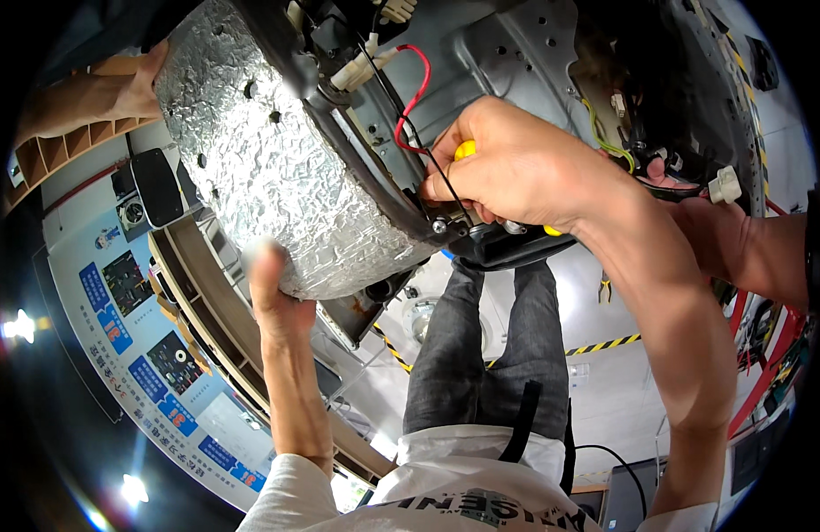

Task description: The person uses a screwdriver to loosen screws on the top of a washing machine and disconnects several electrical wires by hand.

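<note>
My left hand grips the lower edge of a curved, foil-covered panel, thumb on its outer face and other fingers mostly hidden behind. My right hand is closed on a yellow object, largely hidden by the hand, at the dark seam beside the panel. A thin black cable runs by those fingers. Just above are a red wire and a white connector. A yellow-green wire lies to the right, near another white connector.
Another person's hand holds the panel at top left. Another arm reaches in at right. The grey metal body fills the top. Wooden shelving, a poster wall, pliers and striped floor tape surround the work.
</note>
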A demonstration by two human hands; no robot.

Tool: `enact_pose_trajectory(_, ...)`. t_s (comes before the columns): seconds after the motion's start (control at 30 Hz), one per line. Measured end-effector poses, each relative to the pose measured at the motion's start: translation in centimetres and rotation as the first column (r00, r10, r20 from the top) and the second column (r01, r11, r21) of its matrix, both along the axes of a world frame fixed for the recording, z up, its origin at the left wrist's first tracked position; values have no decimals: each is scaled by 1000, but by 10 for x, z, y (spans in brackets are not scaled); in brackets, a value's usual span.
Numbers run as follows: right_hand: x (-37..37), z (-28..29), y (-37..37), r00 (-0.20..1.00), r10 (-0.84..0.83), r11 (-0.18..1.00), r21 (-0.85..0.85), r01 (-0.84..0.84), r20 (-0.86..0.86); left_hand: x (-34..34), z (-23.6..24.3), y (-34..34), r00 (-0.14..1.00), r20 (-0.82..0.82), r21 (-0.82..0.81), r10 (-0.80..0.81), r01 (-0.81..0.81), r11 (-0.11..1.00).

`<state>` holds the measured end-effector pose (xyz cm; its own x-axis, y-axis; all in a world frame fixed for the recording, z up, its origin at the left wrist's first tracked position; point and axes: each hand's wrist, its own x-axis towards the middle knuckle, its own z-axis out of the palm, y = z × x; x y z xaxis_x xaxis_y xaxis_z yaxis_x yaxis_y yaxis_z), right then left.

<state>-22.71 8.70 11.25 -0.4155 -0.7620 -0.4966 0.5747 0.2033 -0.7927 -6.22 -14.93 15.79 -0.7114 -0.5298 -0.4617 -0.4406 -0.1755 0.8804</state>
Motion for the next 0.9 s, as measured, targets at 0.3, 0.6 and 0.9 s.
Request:
enact_pose_trajectory(0.3, 4, -12, -9, 998, -46, 995, -88, 50, 47, -2, 1, -2, 999, -17, -47, 41, -42, 998)
enact_pose_trajectory(0.6, 5, -4, -10, 996, -56, 998, 12, 55, 67, -6, 4, -4, 999, -44, -38, 15, -16, 999)
enact_pose_trajectory(0.9, 11, -4, -9, 986, -112, 994, 4, 113, 123, -11, 9, 1, 998, -58, -40, 10, -12, 999)
